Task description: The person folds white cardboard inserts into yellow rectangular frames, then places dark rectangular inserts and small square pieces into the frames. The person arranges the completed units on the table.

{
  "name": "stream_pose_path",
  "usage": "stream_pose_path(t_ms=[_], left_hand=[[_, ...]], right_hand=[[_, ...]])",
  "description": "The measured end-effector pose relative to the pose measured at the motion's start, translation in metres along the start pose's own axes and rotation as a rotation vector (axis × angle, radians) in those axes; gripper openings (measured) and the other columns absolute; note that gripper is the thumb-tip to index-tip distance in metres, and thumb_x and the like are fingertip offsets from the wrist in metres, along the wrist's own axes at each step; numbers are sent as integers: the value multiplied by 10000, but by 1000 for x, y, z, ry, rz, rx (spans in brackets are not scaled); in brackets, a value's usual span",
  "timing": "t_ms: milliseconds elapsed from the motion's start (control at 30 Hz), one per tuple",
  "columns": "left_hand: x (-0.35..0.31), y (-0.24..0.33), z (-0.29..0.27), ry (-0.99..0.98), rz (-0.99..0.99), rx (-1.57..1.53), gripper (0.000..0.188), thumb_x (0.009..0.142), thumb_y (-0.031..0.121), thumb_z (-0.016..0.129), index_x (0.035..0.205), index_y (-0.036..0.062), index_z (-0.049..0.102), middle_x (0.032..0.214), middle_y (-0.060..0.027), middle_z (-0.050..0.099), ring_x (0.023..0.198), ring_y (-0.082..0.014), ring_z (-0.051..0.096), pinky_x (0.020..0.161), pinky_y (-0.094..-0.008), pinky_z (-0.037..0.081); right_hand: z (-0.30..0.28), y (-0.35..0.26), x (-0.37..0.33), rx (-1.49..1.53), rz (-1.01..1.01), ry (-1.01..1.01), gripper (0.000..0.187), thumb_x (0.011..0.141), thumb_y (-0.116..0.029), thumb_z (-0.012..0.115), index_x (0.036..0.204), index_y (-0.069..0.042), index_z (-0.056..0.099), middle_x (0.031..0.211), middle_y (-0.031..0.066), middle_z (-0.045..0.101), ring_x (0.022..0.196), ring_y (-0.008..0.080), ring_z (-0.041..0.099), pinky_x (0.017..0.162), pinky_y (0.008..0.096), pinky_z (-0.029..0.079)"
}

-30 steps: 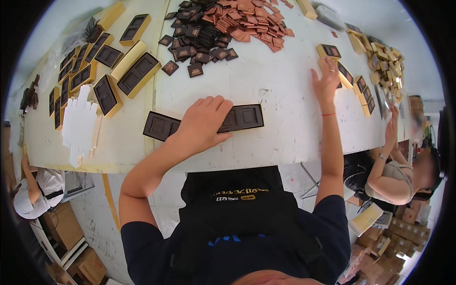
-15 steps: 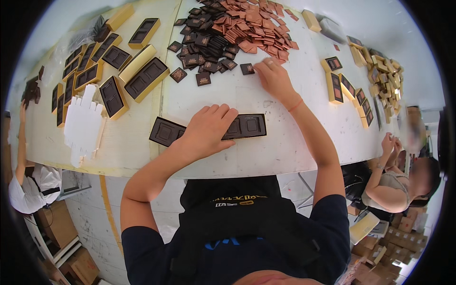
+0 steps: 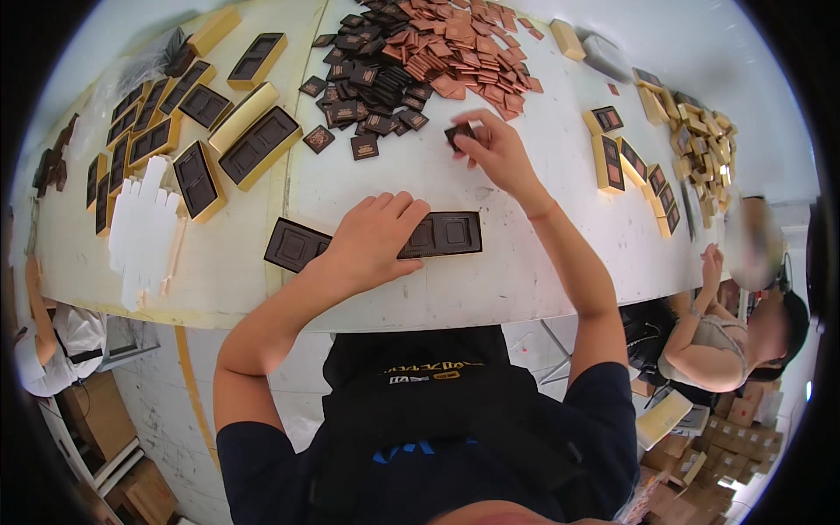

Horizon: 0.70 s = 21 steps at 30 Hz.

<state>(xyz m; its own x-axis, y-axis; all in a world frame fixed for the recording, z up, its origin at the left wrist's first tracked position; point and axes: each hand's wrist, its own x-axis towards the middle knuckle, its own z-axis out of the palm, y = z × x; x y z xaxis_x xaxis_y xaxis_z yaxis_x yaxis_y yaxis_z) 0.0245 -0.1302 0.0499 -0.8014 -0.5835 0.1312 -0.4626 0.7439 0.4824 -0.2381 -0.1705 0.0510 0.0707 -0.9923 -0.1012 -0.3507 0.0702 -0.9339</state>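
Note:
My right hand (image 3: 500,156) pinches a small dark square packet (image 3: 457,134), lifted near the front of the pile. My left hand (image 3: 372,243) lies across dark box trays in front of me, fingers along the far side and thumb at the near side. The right tray (image 3: 458,232) shows square hollows and a thin gold edge. To the left of the hand a second tray portion (image 3: 296,244) sits at an angle; the hand hides where the two meet. Beyond them lie a heap of dark square packets (image 3: 372,109) and a heap of copper-coloured square packets (image 3: 464,52).
Several gold boxes with dark trays (image 3: 258,147) stand at the left beside a stack of white card pieces (image 3: 144,232). At the right are partly filled boxes (image 3: 608,164) and a pile of gold boxes (image 3: 704,149). Co-workers sit at both sides, one with raised hands (image 3: 710,267).
My right hand has picked the dark square packet up off the table and drawn it slightly nearer. My left hand stays on the trays. The whole view has shifted slightly.

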Motion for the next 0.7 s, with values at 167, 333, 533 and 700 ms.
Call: stream_pose_path(t_ms=[167, 333, 533, 700], left_hand=[[0, 4, 5, 7, -6, -8, 667, 691, 256, 875, 1228, 95, 514, 1084, -94, 561, 1022, -301, 577, 889, -415, 489], [0, 3, 6, 22, -2, -24, 664, 691, 255, 877, 1223, 97, 512, 1079, -86, 560, 1015, -295, 578, 872, -410, 495], [0, 3, 4, 26, 17, 3, 637, 690, 250, 881, 1175, 82, 503, 1060, -86, 554, 1006, -270, 577, 882, -389, 495], [2, 4, 4, -7, -12, -8, 645, 694, 240, 875, 1207, 88, 514, 1084, -85, 559, 1021, -283, 575, 881, -398, 498]], right_hand=[[12, -12, -71, 419, 5, -46, 118, 958, -68, 652, 1050, -6, 611, 1028, 69, 712, 934, 98, 667, 744, 252, 506], [26, 19, -103, 52, -151, 40, 127, 887, -62, 739, 989, -34, 668, 912, 9, 648, 935, 136, 555, 922, 312, 436], [32, 16, -110, -250, -331, 125, 206, 789, -53, 820, 965, -85, 719, 1026, 52, 605, 1049, 227, 536, 905, 337, 434], [41, 26, -118, -376, -415, 240, 143, 786, -63, 823, 894, -82, 732, 1103, 63, 625, 1055, 234, 552, 912, 345, 444]])
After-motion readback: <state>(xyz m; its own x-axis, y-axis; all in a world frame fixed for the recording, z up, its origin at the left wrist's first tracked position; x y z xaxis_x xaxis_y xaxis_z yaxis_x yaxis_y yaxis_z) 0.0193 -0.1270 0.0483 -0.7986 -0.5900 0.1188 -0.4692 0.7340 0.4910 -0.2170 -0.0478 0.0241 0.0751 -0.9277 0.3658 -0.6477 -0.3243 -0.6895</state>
